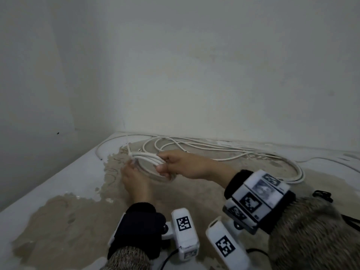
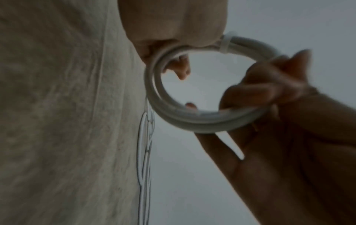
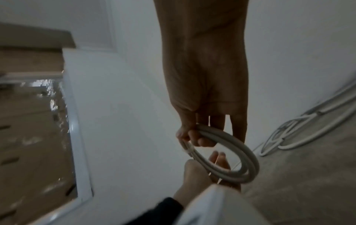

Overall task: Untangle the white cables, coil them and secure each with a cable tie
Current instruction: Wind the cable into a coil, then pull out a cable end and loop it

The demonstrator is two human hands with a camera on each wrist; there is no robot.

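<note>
Right hand (image 1: pixel 183 164) grips one side of a coiled white cable (image 1: pixel 150 160); left hand (image 1: pixel 134 177) pinches the opposite side beside a cable tie (image 2: pixel 224 44), above the worktop's (image 1: pixel 58 184) far-left corner. Step judged: securing this coil; next, cinch the tie, then address the loose cables (image 1: pixel 233 151) along the far edge.

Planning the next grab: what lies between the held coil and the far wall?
In the head view, loose white cables sprawl on the table behind the coil.

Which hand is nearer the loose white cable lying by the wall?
Right. The right hand grips the coil on the side toward the loose cable; the left hand holds the coil's far side.
</note>
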